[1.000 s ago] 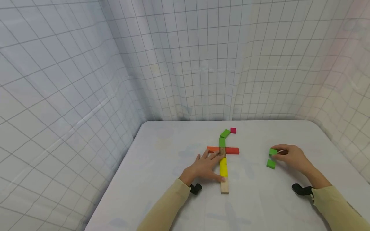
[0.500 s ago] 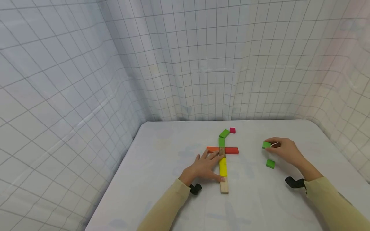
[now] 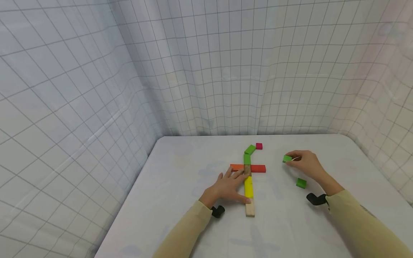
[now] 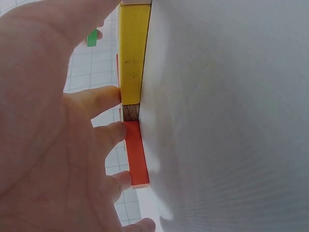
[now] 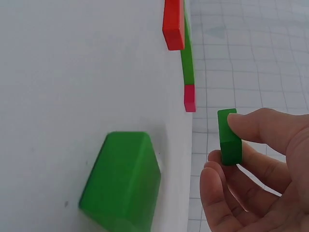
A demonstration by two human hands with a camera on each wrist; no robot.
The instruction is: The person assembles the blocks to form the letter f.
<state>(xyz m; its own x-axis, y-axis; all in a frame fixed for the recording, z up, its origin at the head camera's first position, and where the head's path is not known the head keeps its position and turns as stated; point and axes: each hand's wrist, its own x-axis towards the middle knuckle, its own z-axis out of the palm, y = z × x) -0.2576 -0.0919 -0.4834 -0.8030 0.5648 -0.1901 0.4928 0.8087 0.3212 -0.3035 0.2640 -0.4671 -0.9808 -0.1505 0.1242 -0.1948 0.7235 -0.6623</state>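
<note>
My right hand pinches a small green block between thumb and fingers; the right wrist view shows this held block raised off the table. A second green block lies nearer me on the table. My left hand rests with spread fingers on a line of blocks. Its fingertips touch an orange block and the yellow block, and the thumb touches a pale wooden block. A dark brown block joins the orange block and a red block at the crossing.
Beyond the crossing, a green block and a slanted green block lead to a pink cube. The white table ends at a gridded curtain. Black wrist mounts sit below both hands.
My right hand has lifted the green block away from beside the other green block and carried it left and farther from me. The left hand stays in place on the line of blocks.
</note>
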